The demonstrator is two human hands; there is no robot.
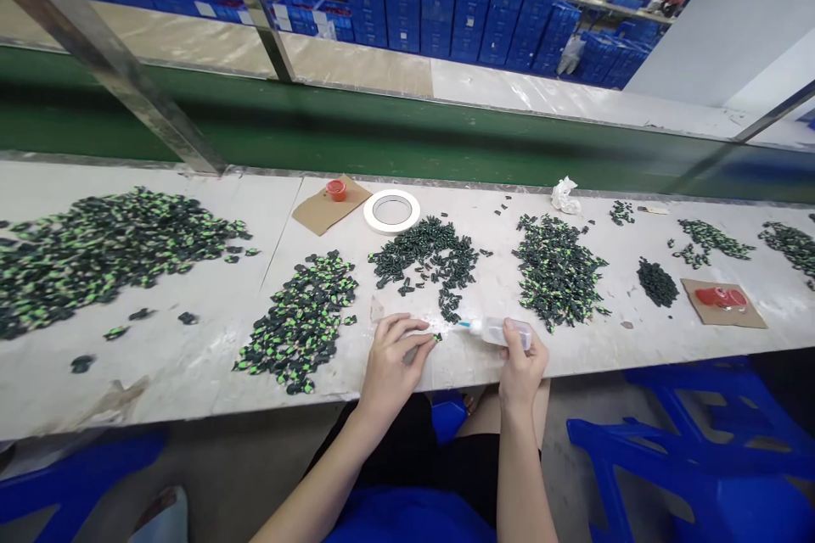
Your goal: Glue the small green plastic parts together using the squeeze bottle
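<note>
Between thumb and fingertip, my left hand (393,356) pinches a small dark green and bright green piece (437,338) just above the table's front part. My right hand (523,361) is wrapped round a clear squeeze bottle (503,331), tilted flat with its thin blue tip pointing left toward that piece; tip and piece look apart. Beyond the hands lies a heap of small dark green parts (433,250). To the left is a pile of dark and bright green pieces (299,314), and a similar pile (557,271) lies to the right.
A roll of white tape (392,212) and a red cup (336,190) on cardboard (309,215) are at the back. Crumpled tissue (565,196) lies right of them. More red cups (719,297) stand far right. A metal post (127,59) rises at left; blue stools (688,441) stand below.
</note>
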